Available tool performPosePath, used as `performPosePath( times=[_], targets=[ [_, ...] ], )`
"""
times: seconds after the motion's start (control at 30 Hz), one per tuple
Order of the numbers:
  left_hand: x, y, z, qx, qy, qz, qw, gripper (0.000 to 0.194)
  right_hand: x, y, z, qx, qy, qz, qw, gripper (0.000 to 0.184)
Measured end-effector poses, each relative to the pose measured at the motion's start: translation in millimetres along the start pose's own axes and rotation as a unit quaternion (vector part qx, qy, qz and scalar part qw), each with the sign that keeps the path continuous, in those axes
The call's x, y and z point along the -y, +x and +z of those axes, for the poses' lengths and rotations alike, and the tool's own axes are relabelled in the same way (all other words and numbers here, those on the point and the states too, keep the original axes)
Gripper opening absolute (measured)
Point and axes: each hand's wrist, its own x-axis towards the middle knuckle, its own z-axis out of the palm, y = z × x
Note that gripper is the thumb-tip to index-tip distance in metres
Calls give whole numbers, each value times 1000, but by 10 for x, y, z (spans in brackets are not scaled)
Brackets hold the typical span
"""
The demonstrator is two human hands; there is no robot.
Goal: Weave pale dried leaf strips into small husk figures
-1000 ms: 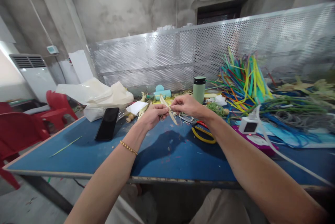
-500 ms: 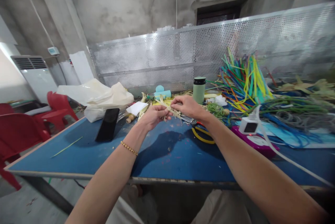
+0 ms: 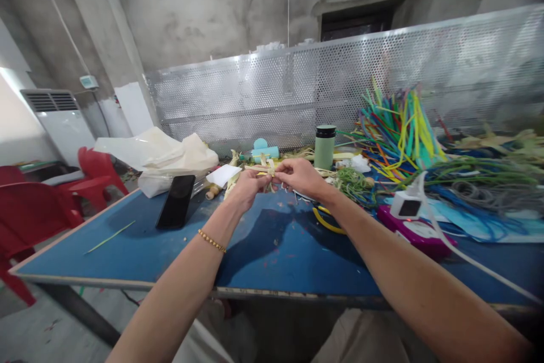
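Pale dried husk strips (image 3: 271, 166) are pinched between my two hands above the middle of the blue table (image 3: 272, 261). My left hand (image 3: 249, 186) grips them from the left, its fingertips closed. From the right, my right hand (image 3: 302, 177) pinches the same strips, thumb and forefinger almost meeting the left fingers. A short piece of husk stands up between the fingertips. Just under my right wrist lie scissors with yellow-lined handles (image 3: 328, 221), partly covered by the forearm. Exactly how the strips are folded or joined is too small to tell.
A black phone (image 3: 176, 201) and crumpled plastic bag (image 3: 178, 153) lie left. Behind my hands stands a green bottle (image 3: 325, 148). To the right are green strands (image 3: 352, 182), colourful strips (image 3: 403, 131) and a purple power strip (image 3: 414, 230) with a white cable.
My right hand has come down and left, closing onto the husk strips beside the left fingers. The long strip that pointed right toward the scissors no longer shows there.
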Motion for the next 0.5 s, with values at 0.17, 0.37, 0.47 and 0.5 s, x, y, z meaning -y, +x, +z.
performPosePath(
  times=[0.17, 0.37, 0.47, 0.5],
  targets=[
    [-27, -12, 4, 13, -8, 2, 1000, 16, 14, -9, -17, -3, 38, -34, 999, 9],
    [-36, -25, 15, 20, -26, -3, 999, 15, 55, -18, -42, 7, 62, -49, 997, 9],
    [-20, -16, 13, 24, -38, -1, 999, 16, 70, -24, -47, 10, 65, -51, 997, 8],
    [-16, -13, 12, 26, -42, 2, 999, 17, 74, -26, -48, 11, 67, -51, 996, 8]
  ],
)
